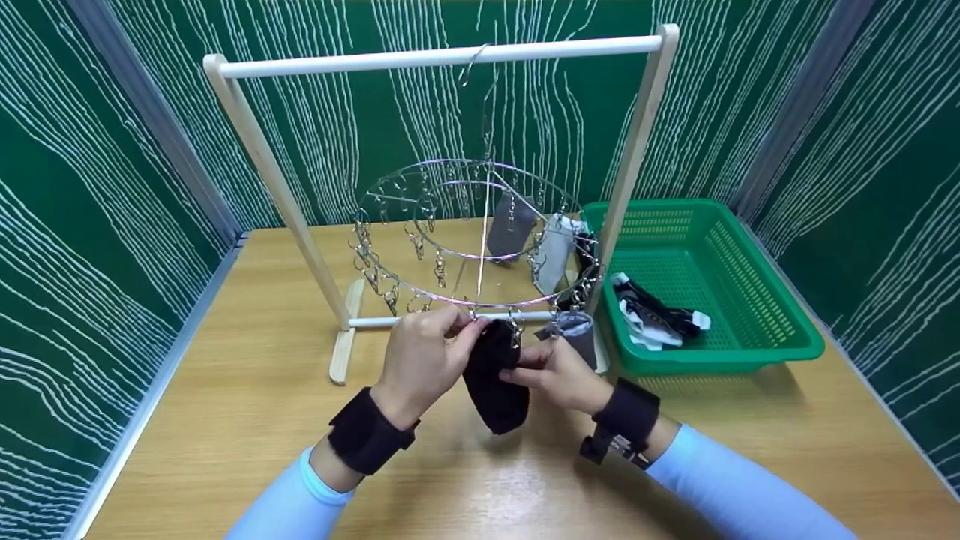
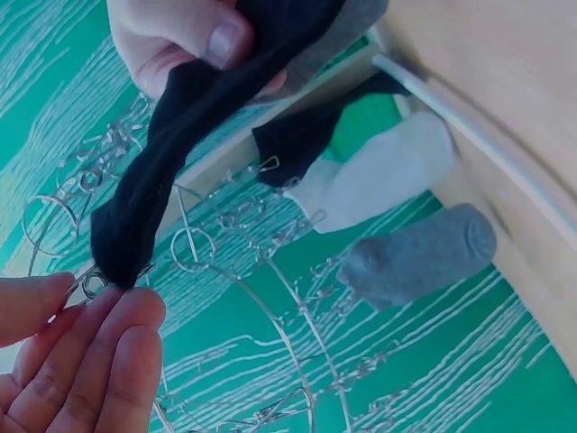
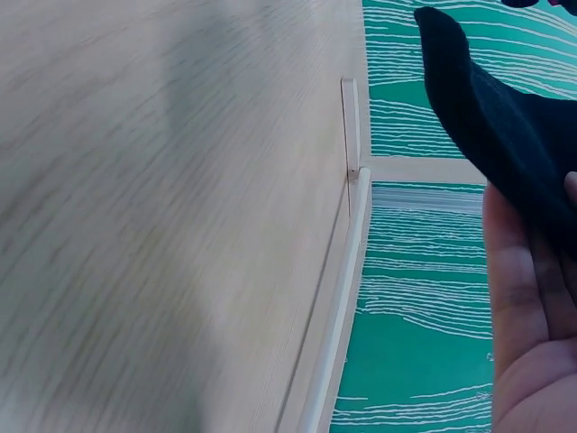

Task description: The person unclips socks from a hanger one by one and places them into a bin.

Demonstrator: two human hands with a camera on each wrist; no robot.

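A wooden table (image 1: 247,420) fills the lower part of the head view, boxed in by green walls (image 1: 90,225) streaked with white lines. On it stands a pale wooden rack (image 1: 259,161) with a white top bar. From that bar hangs a round metal clip hanger (image 1: 420,225), its rings edged with small clips. To the right of the rack sits a green basket (image 1: 750,300) holding a bundle of black and white socks (image 1: 656,315). On the far side of the hanger hang a grey sock (image 1: 510,229) and a white sock (image 1: 555,251); another grey sock (image 1: 577,330) hangs at the near rim, just right of the hands.

The black sock (image 1: 491,375) hangs below the near rim of the hanger, in front of the rack's base. The left hand (image 1: 424,356) pinches a clip at the rim where the sock's top edge meets it. The right hand (image 1: 559,371) grips the sock's body from the right, thumb across the cloth.

The left wrist view shows what the head view does not: the sock's top edge (image 2: 122,262) right at a small ring clip (image 2: 93,283), with the left fingertips (image 2: 126,316) beside it. The right wrist view shows the sock's toe (image 3: 442,36) pointing away over the table and the rack's foot (image 3: 350,126). No writing can be read on anything.
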